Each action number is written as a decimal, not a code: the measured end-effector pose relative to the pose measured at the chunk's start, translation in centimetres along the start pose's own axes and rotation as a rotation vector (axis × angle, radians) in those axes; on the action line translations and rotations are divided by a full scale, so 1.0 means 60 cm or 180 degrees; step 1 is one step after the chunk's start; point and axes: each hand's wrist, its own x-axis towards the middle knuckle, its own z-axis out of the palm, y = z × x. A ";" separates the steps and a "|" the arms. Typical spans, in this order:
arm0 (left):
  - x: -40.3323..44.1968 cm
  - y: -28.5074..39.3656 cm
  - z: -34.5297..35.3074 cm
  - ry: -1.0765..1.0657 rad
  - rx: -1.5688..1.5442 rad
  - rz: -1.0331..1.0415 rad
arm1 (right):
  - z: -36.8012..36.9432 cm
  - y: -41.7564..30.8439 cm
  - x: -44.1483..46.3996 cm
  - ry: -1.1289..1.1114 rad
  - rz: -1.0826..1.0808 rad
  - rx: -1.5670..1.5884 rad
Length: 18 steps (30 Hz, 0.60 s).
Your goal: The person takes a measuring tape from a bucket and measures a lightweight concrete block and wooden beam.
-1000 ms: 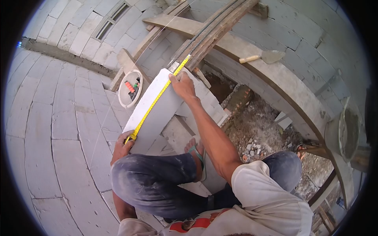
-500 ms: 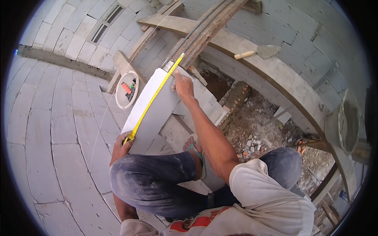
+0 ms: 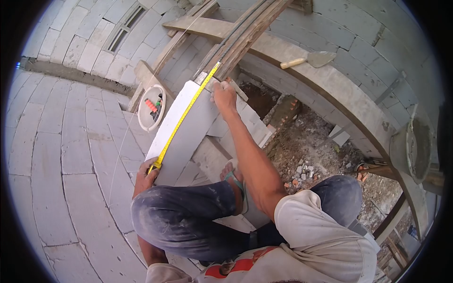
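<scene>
My left hand [image 3: 145, 176] is closed round the yellow case of a tape measure [image 3: 188, 111] at the near end of a pale block [image 3: 186, 123]. The yellow blade runs out along the block's top to the ends of the steel bars in the timber. Close to the blade's far end, beside the block, is my right hand [image 3: 224, 98], its fingers curled in. Whatever it may hold is hidden. Two dark steel bars [image 3: 234, 32] lie in a timber trough [image 3: 257, 29] beyond the block.
A white bucket [image 3: 140, 115] with an orange string reel hangs left of the block. On the curved plank [image 3: 330, 84] lies a trowel [image 3: 311, 60]; a mortar-smeared bucket [image 3: 411, 150] stands farther right. Rubble [image 3: 306, 165] covers the ground below. Block walls surround me.
My right hand has shifted slightly right, off the block's face, and its fingers are more curled. The left hand and the tape stay in place.
</scene>
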 end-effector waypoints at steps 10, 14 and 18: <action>0.013 -0.033 -0.008 -0.0046 -0.0025 -0.0054 | -0.104 -0.155 0.120 0.0350 -0.2250 -0.2249; 0.021 -0.037 -0.014 -0.0086 -0.0099 -0.0099 | -0.090 -0.203 0.147 -0.0398 -0.2705 -0.3549; 0.029 -0.050 -0.017 -0.0084 0.0036 0.0049 | -0.089 -0.228 0.155 -0.0818 -0.2680 -0.4395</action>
